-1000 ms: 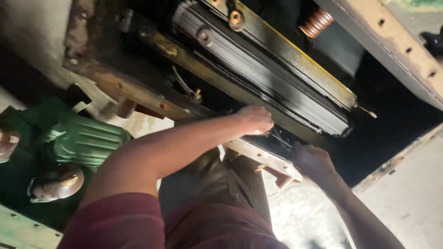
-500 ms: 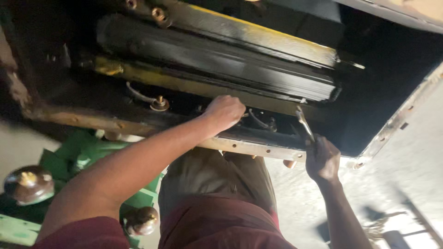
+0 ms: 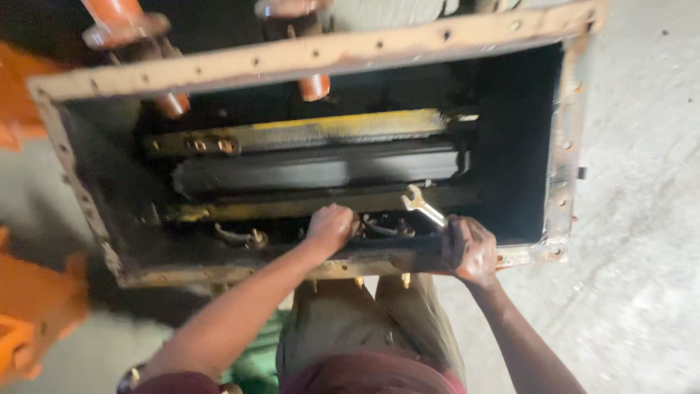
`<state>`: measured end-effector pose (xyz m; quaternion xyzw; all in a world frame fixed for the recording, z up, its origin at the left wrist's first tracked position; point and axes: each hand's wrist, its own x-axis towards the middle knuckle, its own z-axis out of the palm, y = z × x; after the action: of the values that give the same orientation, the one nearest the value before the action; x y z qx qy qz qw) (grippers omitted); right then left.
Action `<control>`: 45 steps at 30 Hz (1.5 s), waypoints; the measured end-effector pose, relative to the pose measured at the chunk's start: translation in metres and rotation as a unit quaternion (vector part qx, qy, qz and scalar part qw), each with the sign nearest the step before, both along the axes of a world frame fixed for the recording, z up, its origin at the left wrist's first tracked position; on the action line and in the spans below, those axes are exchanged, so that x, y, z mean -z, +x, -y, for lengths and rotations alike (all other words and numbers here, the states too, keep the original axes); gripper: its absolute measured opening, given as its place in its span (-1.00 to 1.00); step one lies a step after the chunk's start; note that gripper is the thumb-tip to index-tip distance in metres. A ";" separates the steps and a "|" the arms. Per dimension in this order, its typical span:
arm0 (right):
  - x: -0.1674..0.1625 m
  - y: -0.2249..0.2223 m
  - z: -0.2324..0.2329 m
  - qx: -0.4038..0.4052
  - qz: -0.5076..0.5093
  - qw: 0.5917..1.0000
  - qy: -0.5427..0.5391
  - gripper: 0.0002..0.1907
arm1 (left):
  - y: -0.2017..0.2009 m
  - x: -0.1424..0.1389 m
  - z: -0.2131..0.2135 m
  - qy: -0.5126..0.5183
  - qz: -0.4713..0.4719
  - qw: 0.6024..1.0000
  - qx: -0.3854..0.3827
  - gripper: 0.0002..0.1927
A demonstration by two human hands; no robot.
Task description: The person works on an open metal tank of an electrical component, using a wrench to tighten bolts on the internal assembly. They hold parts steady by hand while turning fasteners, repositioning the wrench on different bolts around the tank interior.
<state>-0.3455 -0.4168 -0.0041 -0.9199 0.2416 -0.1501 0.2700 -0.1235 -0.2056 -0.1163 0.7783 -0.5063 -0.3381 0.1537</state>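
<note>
**Greasy grip inside a rusted housing**

Your right hand (image 3: 470,248) is clenched around the shank of an open-ended wrench (image 3: 423,206), whose forked silvery head pokes up over the near rim of the metal housing (image 3: 313,55). Your palm looks smeared with dark oil, so the smooth steel could twist or slide out and drop down among the parts below. Your left hand (image 3: 332,226) is curled inside the housing, fingers down on the dark fittings at the bottom; whether it actually grasps one I cannot tell. A slipping wrench could strike those knuckles, which sit just beside it. The rim is flaky, rust-brown and pierced with bolt holes, likely rough on your forearms. Beyond lie a long black ribbed bar (image 3: 321,168) and a yellow-stained rail (image 3: 343,130), both matte with grime.
</note>
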 end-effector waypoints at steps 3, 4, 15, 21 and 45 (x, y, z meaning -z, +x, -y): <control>-0.007 0.005 0.005 0.022 0.019 1.000 0.006 -0.82 | 0.006 0.005 0.003 0.009 0.029 0.999 0.021 -0.82; -0.010 0.005 0.006 0.036 0.019 0.999 0.013 -0.84 | 0.010 0.007 0.004 0.025 -0.010 1.000 0.015 -0.84; -0.018 0.005 0.009 0.057 -0.028 0.997 0.049 -0.85 | 0.013 0.021 -0.002 0.029 0.024 0.999 0.028 -0.73; -0.022 0.009 0.008 0.057 -0.039 0.997 0.043 -0.85 | 0.015 0.012 0.002 -0.027 -0.004 1.000 -0.011 -0.84; -0.013 0.014 0.004 0.062 -0.054 0.997 0.003 -0.86 | 0.021 0.023 0.000 -0.011 0.015 0.999 0.043 -0.70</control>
<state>-0.3311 -0.4210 0.0091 -0.9092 0.3127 -0.1155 0.2496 -0.1030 -0.2061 -0.1393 0.7593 -0.5452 -0.3266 0.1401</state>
